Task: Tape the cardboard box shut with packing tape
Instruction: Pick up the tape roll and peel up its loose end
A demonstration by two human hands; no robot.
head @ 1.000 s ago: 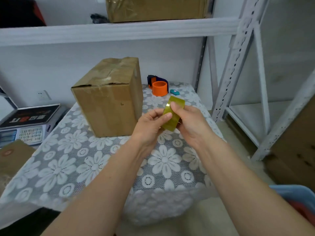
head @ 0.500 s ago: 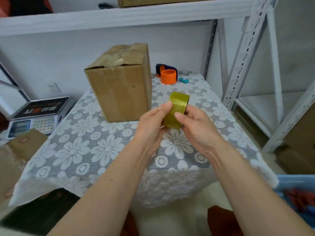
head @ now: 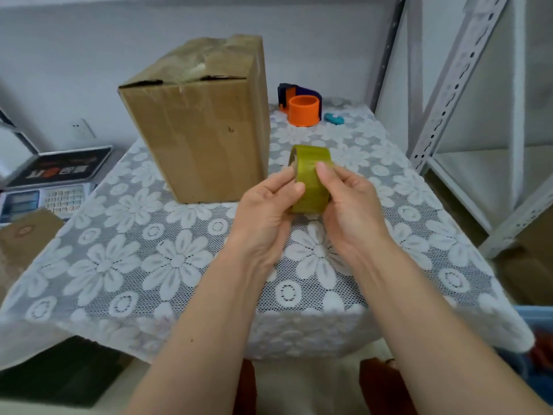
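A brown cardboard box (head: 203, 127) stands upright on the table, its top flaps folded down with a rumpled strip of old tape along the seam. Just right of its front corner I hold a yellowish roll of packing tape (head: 311, 175) above the tablecloth. My left hand (head: 266, 202) grips the roll's left side, fingers at its rim. My right hand (head: 350, 202) holds the right side, with the thumb pressed on the roll's outer face. No loose tape end shows.
The table wears a white lace floral cloth (head: 149, 259). An orange and blue tape dispenser (head: 300, 106) and a small teal object (head: 333, 118) sit at the back. A weighing scale (head: 51, 181) lies left, a metal shelving frame (head: 449, 94) stands right.
The view has tilted down and nearer the table. Both hands keep hold of the roll, and my right thumb has shifted higher on its outer face.
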